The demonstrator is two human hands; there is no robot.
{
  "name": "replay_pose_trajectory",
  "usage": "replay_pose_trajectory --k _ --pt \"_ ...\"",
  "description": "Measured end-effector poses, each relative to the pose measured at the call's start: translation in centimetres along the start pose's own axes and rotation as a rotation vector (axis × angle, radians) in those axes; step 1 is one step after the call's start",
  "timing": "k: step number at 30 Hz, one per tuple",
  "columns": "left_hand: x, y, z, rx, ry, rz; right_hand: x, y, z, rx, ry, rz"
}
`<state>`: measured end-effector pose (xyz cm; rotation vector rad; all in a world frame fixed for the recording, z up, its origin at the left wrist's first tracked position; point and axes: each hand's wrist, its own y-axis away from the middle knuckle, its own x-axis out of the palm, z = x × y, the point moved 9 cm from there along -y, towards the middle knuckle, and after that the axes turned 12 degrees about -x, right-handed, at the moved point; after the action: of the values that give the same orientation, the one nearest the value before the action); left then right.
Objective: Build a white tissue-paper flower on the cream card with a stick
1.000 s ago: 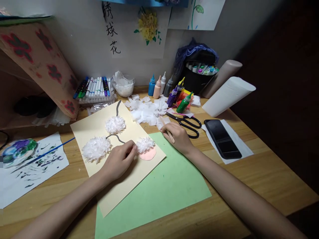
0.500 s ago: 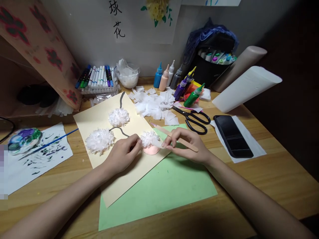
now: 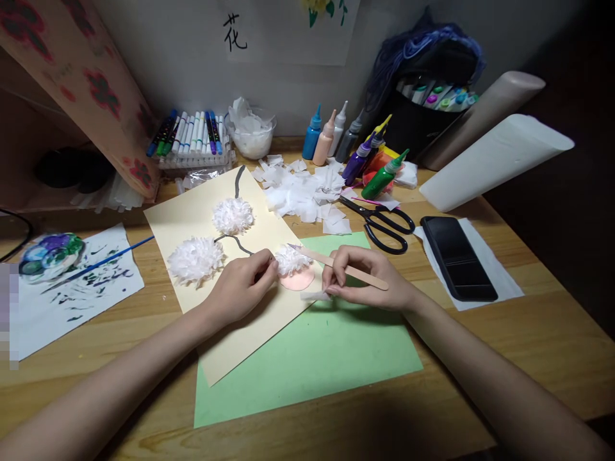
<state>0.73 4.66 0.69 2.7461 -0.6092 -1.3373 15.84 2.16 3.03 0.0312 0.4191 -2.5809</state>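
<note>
Green paper (image 3: 307, 365) lay nearest on the wooden tabletop (image 3: 288, 435), with a cream sheet (image 3: 240, 333) slanting across its left part. From the lower left, a forearm ran up to the left hand (image 3: 245, 282), which rested on the cream sheet knuckles up, its thumb and forefinger drawn together beside the smallest white tufted flower (image 3: 291, 261); whether they gripped anything could not be told. From the lower right, the other forearm reached in, and the right hand (image 3: 362, 275), its fingers curled, was clamped on a wooden stick (image 3: 368, 277) whose tip crossed the flower's upper edge. Its thumb and fingertip also pinched a white paper piece (image 3: 314, 296) just below the pink circle (image 3: 298, 280), by the cream sheet's edge. A second earlier, that hand had been at the white scraps (image 3: 302, 195), near the scissors (image 3: 379, 227); it had since come back toward the flower, and the left hand had kept its place. Farther off, two larger tufted flowers (image 3: 196, 259) sat on the cream sheet.
</note>
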Motion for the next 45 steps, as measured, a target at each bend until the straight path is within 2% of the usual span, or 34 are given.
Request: replay_pose_trajectory --k 2,7,10,12,15,18,22,25,29,38,41,45 --pt "0.0 0.0 0.0 0.002 0.0 0.0 -0.3 0.0 -0.3 0.031 0.028 -0.027" --pt "0.0 -0.1 -0.1 0.009 0.002 -0.004 -1.8 -0.2 -1.3 0.0 0.287 -0.283" --pt "0.0 -0.1 -0.2 0.011 0.002 -0.007 -1.8 -0.2 -1.5 -0.028 0.381 -0.336" --pt "0.0 -0.1 -0.2 0.01 0.003 -0.007 -2.1 -0.1 -1.0 -0.066 0.422 -0.366" --pt "0.0 -0.1 -0.2 0.003 0.002 -0.007 -2.9 0.5 1.0 -0.19 0.468 -0.418" --pt "0.1 -0.1 -0.2 -0.003 0.003 -0.002 -2.8 1.3 3.4 -0.33 0.436 -0.371" --pt "0.1 -0.1 -0.2 0.0 0.005 0.006 -0.9 1.5 5.2 -0.442 0.539 -0.175" --pt "0.1 -0.1 -0.1 0.004 -0.003 0.003 0.7 1.3 5.4 -0.509 0.655 -0.07" --pt "0.1 0.0 -0.1 0.014 -0.001 -0.002 1.5 1.0 4.9 -0.554 0.708 -0.044" --pt "0.0 0.1 -0.3 0.032 -0.014 -0.014 1.2 0.4 4.0 -0.47 0.716 -0.059" --pt "0.0 0.1 -0.3 0.034 -0.017 -0.018 0.5 -0.3 2.7 -0.309 0.625 -0.127" --pt "0.1 -0.1 -0.3 0.02 -0.024 -0.015 -1.1 -0.5 0.3 -0.031 0.438 -0.336"
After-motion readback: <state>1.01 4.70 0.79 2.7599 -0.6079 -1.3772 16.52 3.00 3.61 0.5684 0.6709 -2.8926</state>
